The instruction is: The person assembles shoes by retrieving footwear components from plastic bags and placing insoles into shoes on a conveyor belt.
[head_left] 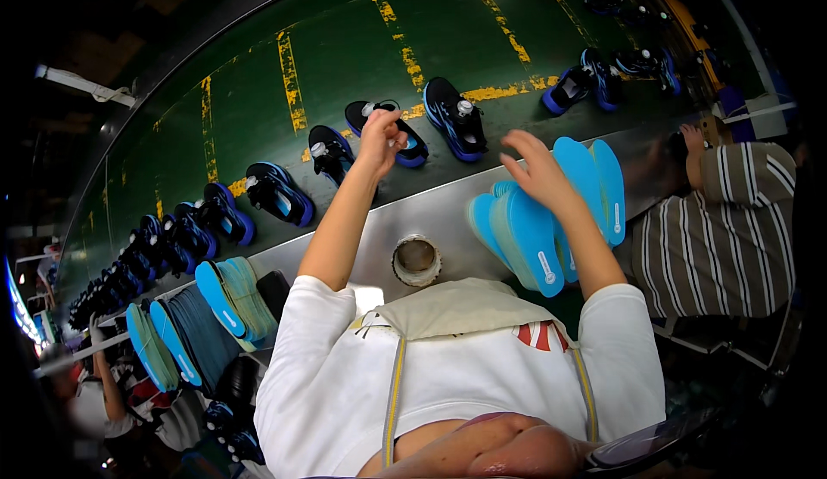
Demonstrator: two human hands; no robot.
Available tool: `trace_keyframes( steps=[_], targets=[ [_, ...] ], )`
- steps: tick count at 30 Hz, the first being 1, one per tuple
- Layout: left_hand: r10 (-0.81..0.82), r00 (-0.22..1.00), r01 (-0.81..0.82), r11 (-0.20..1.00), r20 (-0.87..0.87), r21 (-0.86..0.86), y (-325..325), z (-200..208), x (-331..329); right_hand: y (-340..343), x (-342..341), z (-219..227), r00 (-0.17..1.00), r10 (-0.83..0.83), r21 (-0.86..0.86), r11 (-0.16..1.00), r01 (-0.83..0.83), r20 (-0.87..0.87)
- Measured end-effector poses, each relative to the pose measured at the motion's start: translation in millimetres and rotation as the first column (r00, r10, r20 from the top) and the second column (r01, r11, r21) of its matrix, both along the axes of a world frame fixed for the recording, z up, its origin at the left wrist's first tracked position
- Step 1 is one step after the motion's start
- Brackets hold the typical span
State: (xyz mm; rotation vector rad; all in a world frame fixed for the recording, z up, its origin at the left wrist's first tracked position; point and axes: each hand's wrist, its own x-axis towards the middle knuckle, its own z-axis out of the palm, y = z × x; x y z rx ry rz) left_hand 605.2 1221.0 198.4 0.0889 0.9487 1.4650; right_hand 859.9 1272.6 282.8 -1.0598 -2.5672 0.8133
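My left hand (380, 143) is over a black-and-blue sports shoe (414, 151) on the green surface. Its fingers are curled at the shoe's opening, and what they grip, if anything, is hidden. Some light blue shows inside that shoe. Just to the right lies another black-and-blue shoe (454, 121) with a pale wad on it. My right hand (536, 169) is open, thumb and fingers apart, with nothing in it. Below and beside it stand bright blue insoles in a near stack (523, 233) and a farther stack (594, 177).
A round cup-like holder (417, 260) is set by the metal ledge (379, 220) before me. Shoes (278, 193) line the left of the green surface (336, 57). More insole bundles (233, 298) stand at left. A person in a striped shirt (715, 238) is at right.
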Motion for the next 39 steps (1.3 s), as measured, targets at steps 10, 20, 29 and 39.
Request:
trace_keyframes(
  steps=[10,20,29,39],
  targets=[
    [-0.435,0.079,0.365,0.85,-0.897,-0.38,70.5,-54.8,84.9,-140.0,83.6,39.3,0.833,-0.42,-0.269,0.808,0.524,0.36],
    [-0.3,0.402,0.212,0.95,-0.865,-0.231,81.7,-53.2,59.9,-61.4,75.2,80.7,0.919,-0.388,-0.046,0.919,0.392,0.073],
    [-0.233,0.651,0.015,0.955,-0.723,-0.295,88.9,-52.3,66.3,32.4,-13.9,-31.1,0.964,0.117,0.335,0.922,-0.196,0.24],
    [-0.204,0.74,-0.004,0.952,-0.642,-0.307,94.9,-63.8,68.3,37.8,-79.0,-91.4,0.854,-0.067,0.173,0.985,-0.027,0.517]
  ],
)
